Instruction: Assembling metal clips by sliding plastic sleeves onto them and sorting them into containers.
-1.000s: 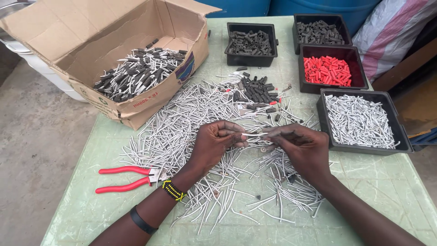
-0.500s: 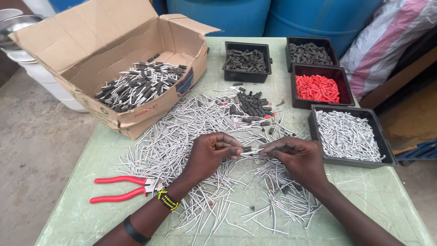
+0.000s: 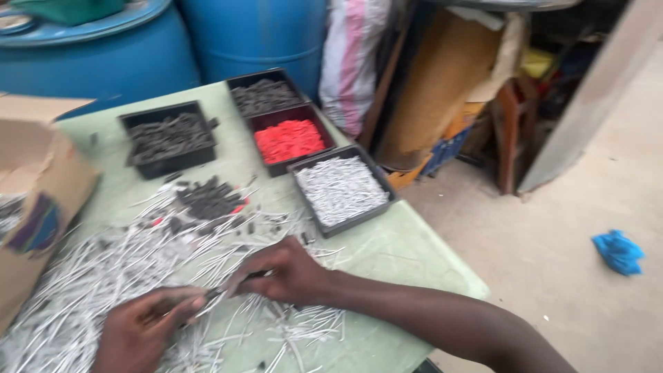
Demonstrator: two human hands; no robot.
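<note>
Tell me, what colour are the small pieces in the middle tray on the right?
Bright red pieces, in a black tray; the head view shows them.

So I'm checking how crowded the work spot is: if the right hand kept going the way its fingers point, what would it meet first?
Most likely the left hand. The right hand points left and slightly toward the person, across the heap of grey pins, and both hands seem to pinch the same thin piece, though motion blur hides the gap.

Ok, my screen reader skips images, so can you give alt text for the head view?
Two hands, left hand and right hand, pinch a thin grey pin between them above a heap of grey pins on a green table. Behind stand black trays of grey, red and dark pieces.
</note>
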